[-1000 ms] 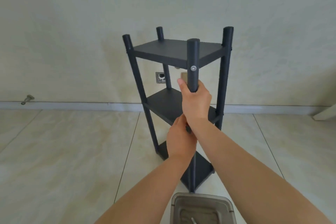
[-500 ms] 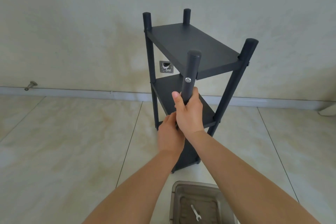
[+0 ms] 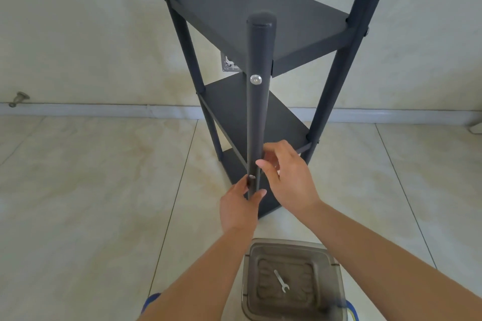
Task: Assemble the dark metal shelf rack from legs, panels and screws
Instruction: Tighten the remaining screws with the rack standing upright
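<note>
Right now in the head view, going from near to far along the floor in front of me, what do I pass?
Clear plastic bin holding a small wrench → left hand → dark metal shelf rack → white baseboard

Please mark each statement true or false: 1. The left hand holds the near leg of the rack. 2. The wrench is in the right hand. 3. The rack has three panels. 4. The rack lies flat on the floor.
1. The left hand holds the near leg of the rack: true.
2. The wrench is in the right hand: false. It lies in the plastic container on the floor; the right hand is beside the leg with nothing visible in it.
3. The rack has three panels: true.
4. The rack lies flat on the floor: false. It stands on its legs.
</note>
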